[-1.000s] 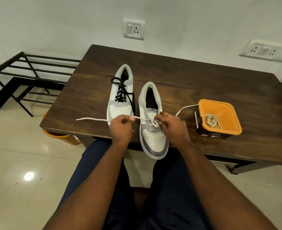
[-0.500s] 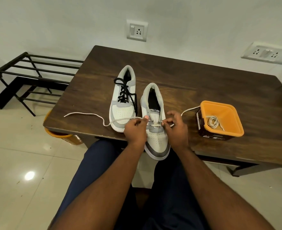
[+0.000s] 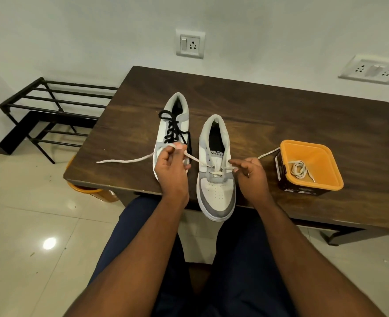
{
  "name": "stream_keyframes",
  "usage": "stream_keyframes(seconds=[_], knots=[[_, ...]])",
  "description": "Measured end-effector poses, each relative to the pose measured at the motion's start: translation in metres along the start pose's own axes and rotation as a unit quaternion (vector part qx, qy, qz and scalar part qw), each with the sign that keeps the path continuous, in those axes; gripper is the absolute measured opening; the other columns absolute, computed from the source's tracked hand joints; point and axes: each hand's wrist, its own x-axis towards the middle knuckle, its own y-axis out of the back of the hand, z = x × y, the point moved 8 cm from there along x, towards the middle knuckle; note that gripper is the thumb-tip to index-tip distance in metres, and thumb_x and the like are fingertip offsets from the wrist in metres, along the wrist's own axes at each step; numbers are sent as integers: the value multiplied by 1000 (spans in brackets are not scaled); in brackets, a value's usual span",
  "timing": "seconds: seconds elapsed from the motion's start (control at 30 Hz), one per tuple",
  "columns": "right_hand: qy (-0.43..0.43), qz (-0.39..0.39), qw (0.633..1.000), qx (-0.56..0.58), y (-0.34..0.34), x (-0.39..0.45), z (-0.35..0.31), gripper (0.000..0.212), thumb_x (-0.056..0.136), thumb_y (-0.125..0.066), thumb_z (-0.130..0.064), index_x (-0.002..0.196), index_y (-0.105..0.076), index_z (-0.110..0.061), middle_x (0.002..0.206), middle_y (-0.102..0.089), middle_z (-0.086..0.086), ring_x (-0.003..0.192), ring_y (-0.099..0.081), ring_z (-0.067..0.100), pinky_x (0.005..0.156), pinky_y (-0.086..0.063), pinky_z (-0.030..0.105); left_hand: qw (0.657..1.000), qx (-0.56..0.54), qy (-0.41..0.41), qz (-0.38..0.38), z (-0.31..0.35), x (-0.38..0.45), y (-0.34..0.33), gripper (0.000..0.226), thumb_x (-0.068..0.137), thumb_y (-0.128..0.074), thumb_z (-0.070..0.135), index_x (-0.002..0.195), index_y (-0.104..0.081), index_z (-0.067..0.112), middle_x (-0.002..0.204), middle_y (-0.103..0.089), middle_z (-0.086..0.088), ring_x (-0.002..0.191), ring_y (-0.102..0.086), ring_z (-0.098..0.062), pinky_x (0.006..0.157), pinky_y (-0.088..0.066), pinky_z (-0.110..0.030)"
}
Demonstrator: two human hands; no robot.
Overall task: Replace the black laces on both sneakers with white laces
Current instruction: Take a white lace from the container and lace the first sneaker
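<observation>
Right sneaker (image 3: 217, 179) lies with its toe overhanging the near edge of the surface (image 3: 269, 106); left sneaker (image 3: 171, 124) beside it keeps black laces (image 3: 171, 129). Left hand (image 3: 171, 170) pinches the white lace (image 3: 125, 159); right hand (image 3: 249, 173) pinches its other end. Orange tub (image 3: 312, 165) holds a spare lace (image 3: 300, 169). Far half of surface bare.

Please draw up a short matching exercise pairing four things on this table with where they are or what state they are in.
Things:
1. black lace
2. coiled white lace
3. left hand
4. nearer sneaker

States:
A. lies inside the orange tub
B. toe overhangs the table edge
C. still threaded in the farther sneaker
D. pinches one end of a white lace

Pairs: 1-C, 2-A, 3-D, 4-B
</observation>
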Motion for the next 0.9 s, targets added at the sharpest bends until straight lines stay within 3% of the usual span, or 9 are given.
stream_keyframes(seconds=[0.13, 0.27, 0.33, 0.4, 0.5, 0.67, 0.73, 0.83, 0.9], knots=[[4, 51, 994, 97, 14, -2, -18, 27, 90, -62, -3, 113, -69, -14, 108, -55, 1, 97, -58, 9, 87, -48, 15, 977, 104, -57, -176, 30, -12, -41, 19, 102, -48, 23, 98, -65, 15, 59, -61, -10, 63, -62, -20, 74, -55, -33], [87, -71, 986, 119, 1, -1, -55, 64, 88, -52, 9, 130, -51, -39, 137, -41, -4, 118, -52, 15, 93, -49, 19, 800, 407, -71, -435, 5, -36, -72, 20, 96, -59, 17, 85, -66, 2, 50, -57, 5, 47, -53, -13, 57, -50, -33], [155, -153, 976, 21, -11, -2, -65, 63, 85, -61, 4, 126, -56, -42, 150, -26, -12, 134, -34, 14, 104, -39, 26, 761, 449, -63, -464, -1, -42, -68, 20, 94, -62, 17, 84, -69, 1, 46, -54, 11, 43, -49, -6, 52, -46, -27], [196, -184, 962, -54, -16, -3, -65, 37, 82, -71, -9, 108, -71, -36, 155, -23, -12, 136, -23, 13, 111, -29, 40, 767, 445, -63, -458, 1, -43, -61, 18, 93, -63, 16, 85, -72, 2, 46, -53, 15, 43, -46, 0, 51, -41, -22], [153, -186, 970, -42, -6, 0, -52, 12, 83, -73, -22, 89, -74, -33, 157, -18, -18, 140, -20, 16, 113, -24, 53, 784, 434, -59, -441, 4, -35, -45, 19, 92, -65, 18, 85, -73, 2, 49, -51, 13, 45, -42, -1, 51, -37, -21], [145, -294, 944, -27, -20, -14, -57, 42, 85, -70, -32, 123, -59, -46, 158, 5, -25, 147, -11, 17, 115, -21, 42, 786, 405, -71, -462, 1, -42, -42, 17, 96, -60, 23, 89, -70, 12, 58, -52, 15, 52, -43, -6, 54, -38, -25], [144, -291, 945, -44, -27, -14, -61, 28, 85, -70, -30, 112, -69, -37, 158, -11, -20, 143, -18, 18, 115, -21, 44, 781, 413, -105, -457, 2, -45, -46, 18, 97, -58, 24, 86, -68, 15, 63, -59, 14, 56, -50, -5, 57, -42, -23], [119, -244, 962, -14, -17, -5, -59, 12, 82, -74, -25, 93, -76, -29, 150, -38, -17, 135, -29, 17, 112, -26, 41, 796, 420, -154, -409, 7, -35, -38, 20, 95, -61, 26, 83, -69, 13, 68, -62, -10, 60, -52, -24, 56, -42, -33], [120, -202, 972, -13, 3, 3, -53, 11, 79, -75, -24, 90, -76, -28, 144, -46, -15, 133, -33, 18, 110, -27, 39, 815, 409, -150, -382, 7, -24, -26, 20, 94, -62, 26, 81, -69, 13, 66, -60, -14, 56, -46, -19, 54, -39, -31]])
